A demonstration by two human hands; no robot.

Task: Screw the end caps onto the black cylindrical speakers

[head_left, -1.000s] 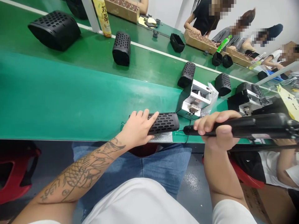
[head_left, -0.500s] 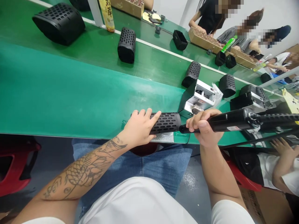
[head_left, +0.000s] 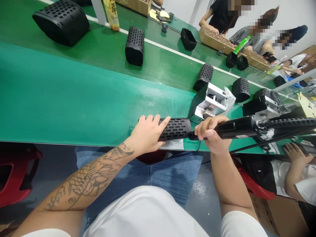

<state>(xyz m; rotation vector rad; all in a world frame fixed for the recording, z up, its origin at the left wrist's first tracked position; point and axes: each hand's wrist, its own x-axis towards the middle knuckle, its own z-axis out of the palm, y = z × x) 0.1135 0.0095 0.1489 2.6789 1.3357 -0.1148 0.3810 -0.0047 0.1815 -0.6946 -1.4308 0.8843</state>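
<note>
**Slotted casing lies crosswise, driver nose at its right end**

The black casing (head_left: 176, 128) lies at the near side of the counter (head_left: 74, 98), slotted face up, its long axis running left to right, nearly parallel to the counter's front edge. Its right end points toward the nose of the black power driver (head_left: 237, 127); whether they touch, I cannot tell. The left hand (head_left: 148, 133) grasps the casing's left part, fingers spread over it, thumb at the near side. The right hand's (head_left: 214, 134) fingers are wrapped around the driver, which lies almost in line with the casing.

Print on the silver-and-black machine (head_left: 208, 102) is too small to read; the yellow bottle (head_left: 112, 14) bears large Chinese characters. That machine stands close beyond the casing's right end, while the green surface stretches broadly leftward.
</note>
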